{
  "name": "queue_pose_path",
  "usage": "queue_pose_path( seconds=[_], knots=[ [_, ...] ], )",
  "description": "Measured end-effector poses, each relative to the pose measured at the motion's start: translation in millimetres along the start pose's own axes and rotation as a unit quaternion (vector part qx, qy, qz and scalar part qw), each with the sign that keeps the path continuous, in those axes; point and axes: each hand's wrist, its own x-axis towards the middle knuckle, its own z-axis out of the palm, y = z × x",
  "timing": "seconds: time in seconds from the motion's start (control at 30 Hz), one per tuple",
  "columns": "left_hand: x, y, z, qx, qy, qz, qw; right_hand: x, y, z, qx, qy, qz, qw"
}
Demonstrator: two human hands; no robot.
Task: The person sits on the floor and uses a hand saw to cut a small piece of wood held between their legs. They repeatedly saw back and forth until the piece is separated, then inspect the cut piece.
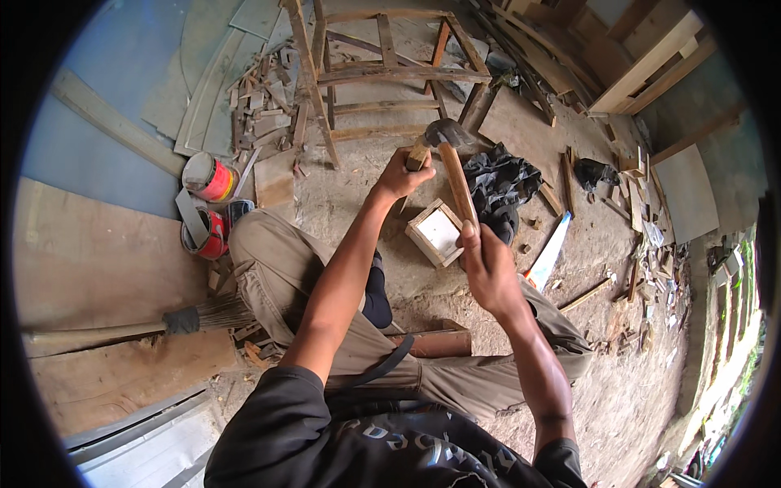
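Note:
My right hand is wrapped round the lower end of a hammer's wooden handle. The hammer's dark metal head is at the top, close beside or against the upper end of a short wooden piece. That piece stands up from my closed left hand, and its lower end shows narrowly below the fingers. What exact kind of piece it is, I cannot make out. A small wooden box frame with a white inside sits on the floor between my forearms, below both hands and apart from them.
A wooden chair frame stands ahead. Black crumpled cloth and a handsaw lie to the right. Red cans and a broom are at the left. Wood scraps litter the floor. My bent legs surround the work spot.

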Motion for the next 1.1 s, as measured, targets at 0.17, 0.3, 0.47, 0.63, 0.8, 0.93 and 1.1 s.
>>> queue_pose_path(
  seconds=[0.17,0.3,0.47,0.63,0.8,0.93,1.1],
  knots=[
    [-2.8,-0.3,5.4,0.016,0.015,0.022,1.000,-20.9,-26.7,-21.2,0.100,0.064,-0.078,0.990],
    [-3.3,-3.8,1.5,0.046,-0.008,-0.004,0.999,-12.5,-32.5,-11.2,0.123,0.141,-0.212,0.959],
    [7.9,4.8,18.2,0.066,0.072,0.007,0.995,-5.3,36.5,16.8,-0.008,0.034,-0.067,0.997],
    [6.7,0.0,-3.2,0.050,0.142,0.011,0.989,-13.0,6.5,-1.3,-0.004,0.022,-0.037,0.999],
    [4.0,-3.8,5.5,0.069,0.170,0.008,0.983,-9.1,-50.0,-19.2,0.157,0.057,-0.175,0.970],
    [1.1,7.3,24.1,0.095,0.181,0.008,0.979,7.5,-8.9,12.1,0.103,0.095,-0.221,0.965],
    [2.6,17.9,21.5,0.094,0.202,0.004,0.975,-14.6,23.8,31.5,0.025,-0.028,0.040,0.998]
  ],
)
